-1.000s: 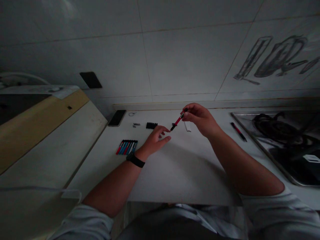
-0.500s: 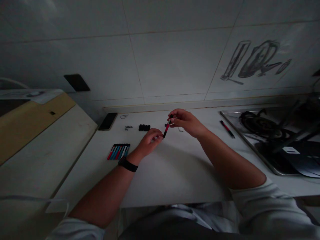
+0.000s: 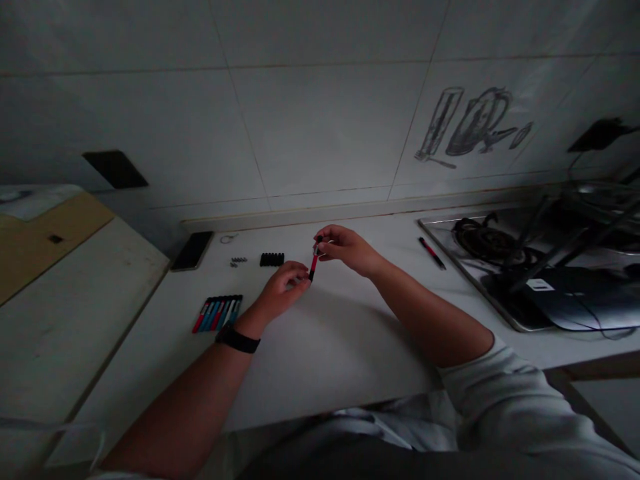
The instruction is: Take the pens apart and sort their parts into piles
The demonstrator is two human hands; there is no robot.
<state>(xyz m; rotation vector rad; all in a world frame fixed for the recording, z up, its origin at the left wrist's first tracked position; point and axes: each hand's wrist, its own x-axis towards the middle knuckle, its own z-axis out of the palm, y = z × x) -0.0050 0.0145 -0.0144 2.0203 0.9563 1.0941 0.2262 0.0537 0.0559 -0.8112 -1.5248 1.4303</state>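
Observation:
A red and black pen (image 3: 314, 265) is held tilted above the white counter (image 3: 325, 360). My right hand (image 3: 347, 251) pinches its upper end, where a black part and a paler bit show between the fingertips. My left hand (image 3: 280, 292), with a dark band on the wrist, has its fingers closed at the pen's black lower end. Left of this hand lies a row of red, blue and white barrels with black ends (image 3: 218, 313). Beyond it are a group of black cylindrical pieces (image 3: 273, 259) and several small grey pieces (image 3: 239, 261).
A phone (image 3: 193, 251) and a thin ring (image 3: 229, 239) lie at the back left. Another red and black pen (image 3: 432, 253) rests on the right, beside a metal-edged stove (image 3: 483, 293) with dark objects on it. A large pale box-like unit (image 3: 75, 293) borders the left side.
The view has turned rightward, so the counter's things appear further left. Both hands keep hold of the same pen, which stands slightly more upright.

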